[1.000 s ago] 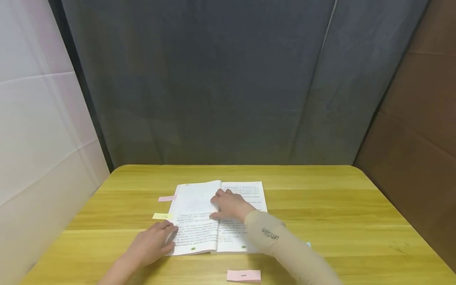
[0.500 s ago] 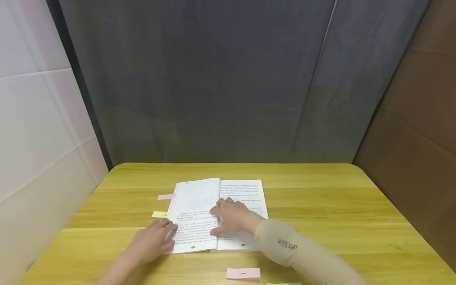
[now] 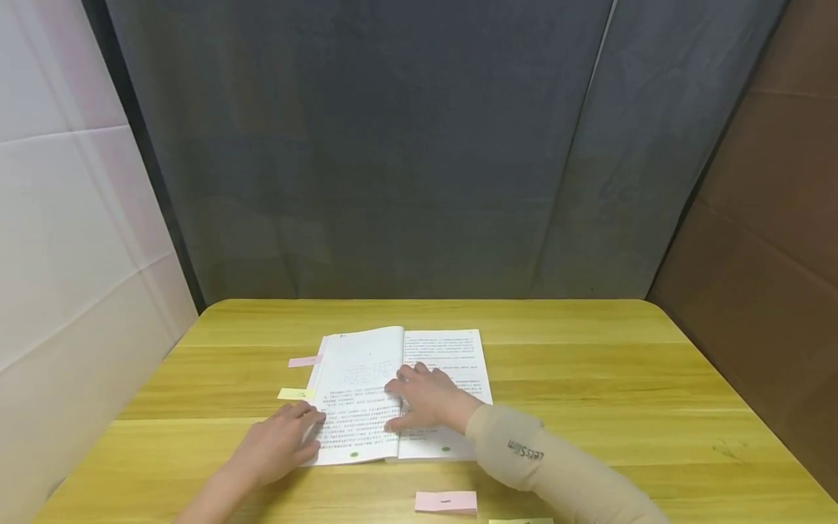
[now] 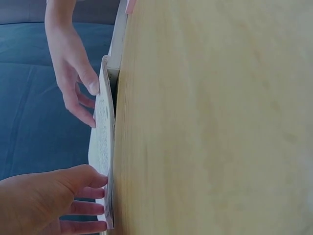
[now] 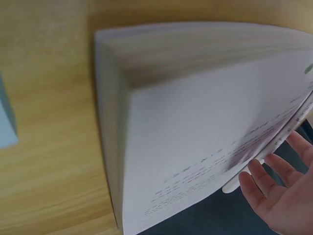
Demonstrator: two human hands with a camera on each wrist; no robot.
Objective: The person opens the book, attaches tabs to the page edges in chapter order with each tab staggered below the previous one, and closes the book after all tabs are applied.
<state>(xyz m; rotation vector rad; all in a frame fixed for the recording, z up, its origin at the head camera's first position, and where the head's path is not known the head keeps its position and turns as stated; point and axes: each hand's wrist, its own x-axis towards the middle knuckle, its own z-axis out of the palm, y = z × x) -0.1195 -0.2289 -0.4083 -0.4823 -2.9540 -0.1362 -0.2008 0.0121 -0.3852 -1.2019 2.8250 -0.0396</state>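
An open book [image 3: 368,349] with printed pages lies on the table, a pink tab [image 3: 305,362] and a yellow tab [image 3: 296,394] sticking out from its left edge. My left hand [image 3: 278,439] rests on the lower left edge of the left page, its fingers relaxed. In the left wrist view, the fingertips of that left hand [image 4: 56,198] touch the page edge. Across the fold, my right hand [image 3: 431,397] has its fingers spread and slightly bent. The right wrist view shows fingers of the right hand [image 5: 283,188] at the fold; neither hand grips anything.
A pink paper pad [image 3: 446,502] lies in front of the book, with a yellow pad [image 3: 520,521] partly visible at the bottom edge. A light blue block-like thing [image 5: 6,122] is beside the book. Grey cloth [image 3: 393,145] stands behind the wooden table [image 3: 589,378].
My right hand has slid down along the fold toward me, and its sleeved forearm has swung right. The yellow pad has come into view. My left hand stays in place.
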